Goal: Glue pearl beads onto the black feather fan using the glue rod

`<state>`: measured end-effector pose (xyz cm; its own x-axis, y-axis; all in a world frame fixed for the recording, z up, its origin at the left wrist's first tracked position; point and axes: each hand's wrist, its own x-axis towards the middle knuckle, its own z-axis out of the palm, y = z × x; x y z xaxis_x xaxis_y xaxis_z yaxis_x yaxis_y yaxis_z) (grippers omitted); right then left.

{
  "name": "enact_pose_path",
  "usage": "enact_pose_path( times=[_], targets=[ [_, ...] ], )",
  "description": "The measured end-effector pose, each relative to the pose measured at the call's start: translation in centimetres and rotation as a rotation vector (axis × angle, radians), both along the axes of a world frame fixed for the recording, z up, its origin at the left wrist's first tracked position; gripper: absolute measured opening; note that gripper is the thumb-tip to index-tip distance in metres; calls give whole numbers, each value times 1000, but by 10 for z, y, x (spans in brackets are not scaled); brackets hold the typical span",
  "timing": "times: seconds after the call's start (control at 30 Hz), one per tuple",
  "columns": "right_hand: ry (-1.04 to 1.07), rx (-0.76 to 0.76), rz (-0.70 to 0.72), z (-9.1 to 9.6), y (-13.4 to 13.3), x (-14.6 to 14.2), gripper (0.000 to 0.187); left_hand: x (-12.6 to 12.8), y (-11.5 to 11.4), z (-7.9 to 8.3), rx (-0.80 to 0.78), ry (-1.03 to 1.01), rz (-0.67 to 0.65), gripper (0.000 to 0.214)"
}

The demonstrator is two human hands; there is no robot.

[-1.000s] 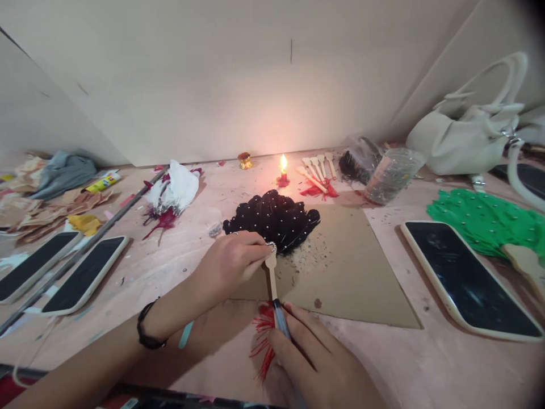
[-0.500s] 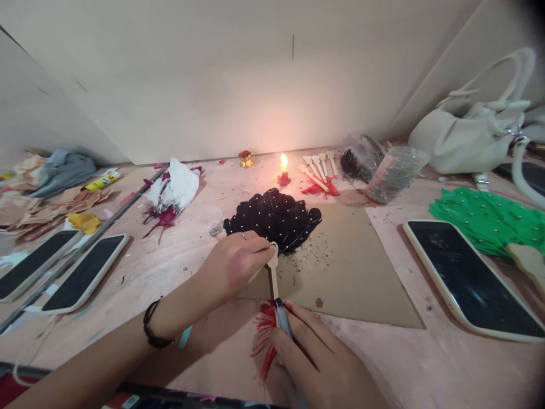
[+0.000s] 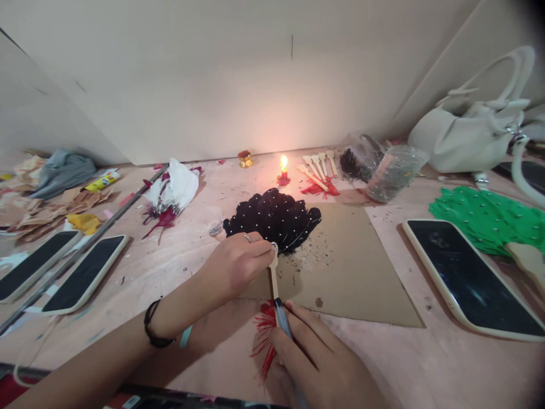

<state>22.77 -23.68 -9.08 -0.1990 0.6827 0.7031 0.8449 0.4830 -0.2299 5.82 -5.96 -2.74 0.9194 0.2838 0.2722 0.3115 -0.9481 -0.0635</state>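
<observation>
- what edges and room do you see around the fingers?
- from here i see the pale wall (image 3: 204,102) rising ahead of both hands. the scuffed pink tabletop (image 3: 447,375) spreads to either side of them. on it, a cardboard sheet (image 3: 370,272) runs out to the right of the left fingertips as far as a slanting edge; its front edge passes just ahead of the right fingertips, under the handle.
- and the things themselves, biggest down?
- the black fan (image 3: 272,216) sits just beyond the left fingertips, soft and feathery, scalloped along its rim, dotted with small pale studs. a flat, round-cornered phone (image 3: 468,278) lies well to the right of the right fingers.
- how do the fingers stand?
- my right hand (image 3: 321,363) is curled closed around a smooth, greyish pen (image 3: 283,318), its dark tip against the wooden handle (image 3: 273,278). my left hand (image 3: 240,261) has thumb and forefinger pinched together on the bead trim at the handle's broad top, by the fan's lower edge.
- smaller still?
- a stringy red tassel (image 3: 264,326) left of the right fingertips, and that shiny, curved bead trim (image 3: 275,245).
</observation>
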Motion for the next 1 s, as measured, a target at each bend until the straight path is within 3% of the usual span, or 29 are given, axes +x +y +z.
enact_pose_path(
  times=[0.43,0.7,0.83,0.93,1.0],
  targets=[
    [15,-15,17,-2,1,1,35,0,3,-1,-18,-46,-7,31],
    [-21,-77,41,-11,-4,4,31,0,-3,-6,-61,-431,90,18],
    [-28,-77,49,-16,-5,6,30,8,-8,2,-322,-591,211,14],
    [-43,-74,59,-15,-4,6,30,10,-10,4,-619,-585,284,22],
    [-37,-70,54,-13,-3,5,31,9,-11,4,-701,-553,321,24]
  ],
)
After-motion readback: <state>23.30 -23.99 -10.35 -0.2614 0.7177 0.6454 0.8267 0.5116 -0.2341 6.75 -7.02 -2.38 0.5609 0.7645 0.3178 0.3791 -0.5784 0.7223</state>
